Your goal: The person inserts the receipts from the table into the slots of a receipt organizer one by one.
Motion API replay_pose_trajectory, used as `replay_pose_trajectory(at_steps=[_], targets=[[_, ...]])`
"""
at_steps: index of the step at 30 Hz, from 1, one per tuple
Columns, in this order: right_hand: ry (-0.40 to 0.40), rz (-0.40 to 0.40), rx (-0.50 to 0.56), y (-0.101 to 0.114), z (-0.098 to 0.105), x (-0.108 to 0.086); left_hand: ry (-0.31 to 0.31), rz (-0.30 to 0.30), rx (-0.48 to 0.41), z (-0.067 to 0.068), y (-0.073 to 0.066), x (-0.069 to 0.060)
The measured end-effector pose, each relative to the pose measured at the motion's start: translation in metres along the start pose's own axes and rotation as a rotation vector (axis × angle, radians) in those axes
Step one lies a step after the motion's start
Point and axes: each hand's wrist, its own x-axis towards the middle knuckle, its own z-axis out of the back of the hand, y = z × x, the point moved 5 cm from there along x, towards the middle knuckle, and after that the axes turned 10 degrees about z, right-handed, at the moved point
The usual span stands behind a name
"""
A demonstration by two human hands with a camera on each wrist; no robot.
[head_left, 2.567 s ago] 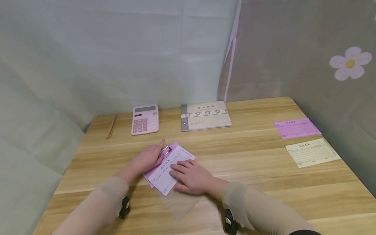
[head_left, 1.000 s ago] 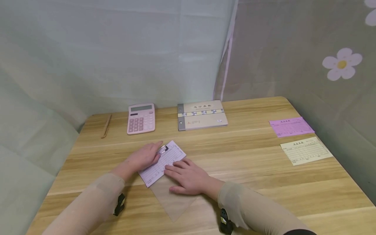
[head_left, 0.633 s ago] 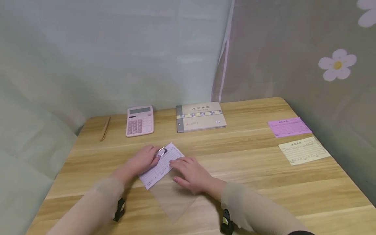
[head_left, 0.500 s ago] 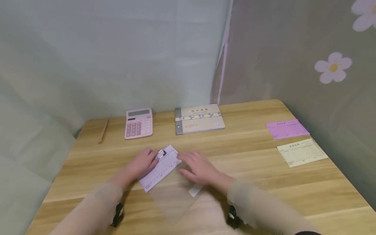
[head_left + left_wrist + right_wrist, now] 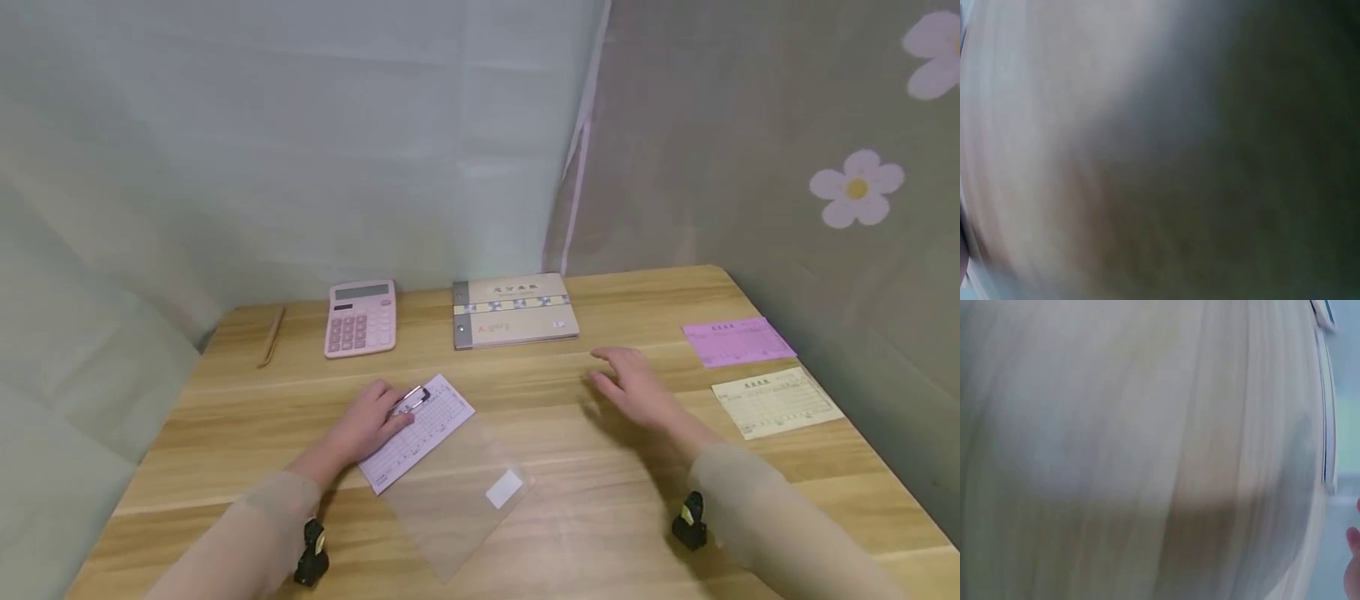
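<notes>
A clear clipboard (image 5: 457, 517) lies at a slant on the table in the head view, with a white label (image 5: 504, 488) near its right corner. Under its metal clip (image 5: 411, 399) sits a pale lilac printed form (image 5: 420, 437), lined up along the clip edge. My left hand (image 5: 367, 427) holds the clipboard at that edge, thumb on the form beside the clip; its fingers are partly hidden. My right hand (image 5: 633, 387) is over the table to the right, fingers loosely bent, holding nothing. The left wrist view is blurred; the right one shows fingertips (image 5: 1352, 540) at its edge.
A magenta form (image 5: 738, 342) and a yellow form (image 5: 776, 402) lie at the table's right edge. Along the back are a pink calculator (image 5: 361, 319), a ledger book (image 5: 517, 312) and a thin brown stick-like item (image 5: 272, 337). Curtains hang behind the wooden table (image 5: 600, 533).
The top form, earlier askew over a pinker one, now sits squared under the clip. My right hand has left the clipboard and moved right, uncovering the white label. My left hand stays.
</notes>
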Motion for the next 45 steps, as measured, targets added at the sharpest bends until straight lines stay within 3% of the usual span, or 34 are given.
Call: replay_pose_trajectory(at_steps=[4,12,17,24,27,33,45], targets=[[0.006,-0.063,-0.053,-0.024,0.016,-0.015,-0.004,-0.007,-0.012,-0.001,-0.001,0.001],[0.022,-0.087,-0.215,-0.059,0.039,-0.042,-0.01,0.041,-0.021,0.003,0.002,-0.002],[-0.009,-0.131,-0.292,-0.08,0.057,-0.063,-0.017,0.044,-0.01,0.004,0.0,-0.002],[-0.036,-0.31,-0.286,-0.101,0.071,-0.095,-0.013,0.045,-0.003,0.002,-0.002,0.0],[-0.031,-0.329,-0.245,-0.102,0.068,-0.101,-0.012,0.048,-0.008,0.002,-0.002,0.0],[-0.027,-0.287,-0.214,-0.092,0.057,-0.098,-0.017,0.049,-0.013,0.002,-0.002,-0.001],[0.056,-0.279,-0.035,-0.05,0.024,-0.067,-0.007,0.074,0.002,0.001,-0.001,-0.003]])
